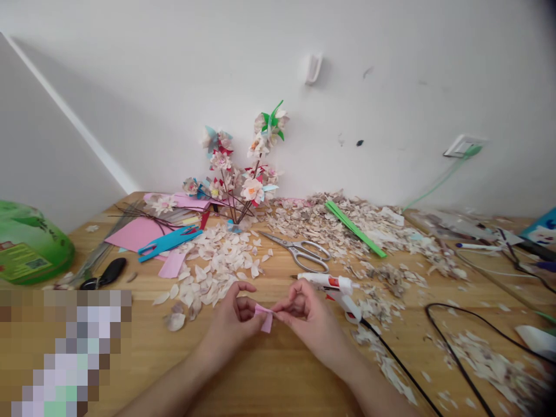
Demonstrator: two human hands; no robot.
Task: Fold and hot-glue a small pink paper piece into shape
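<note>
A small strip of pink paper (266, 323) is held between my two hands, low over the front of the wooden table. My left hand (237, 318) pinches it between thumb and fingers. The fingertips of my right hand (306, 315) close on its upper right corner. Just behind my right hand lies a white glue gun (332, 284) with its black cord trailing forward. Silver scissors (304, 252) rest farther back, handles to the right. A heap of pale dried petals (217, 260) spreads behind my left hand.
Branches with petal flowers (252, 190) stand against the wall. Pink sheets (139, 237), a cut blue strip (169, 242) and a green strip (356, 229) lie around. A green bottle (35, 243) is at left. A black cable (460, 318) loops at right among petal scraps.
</note>
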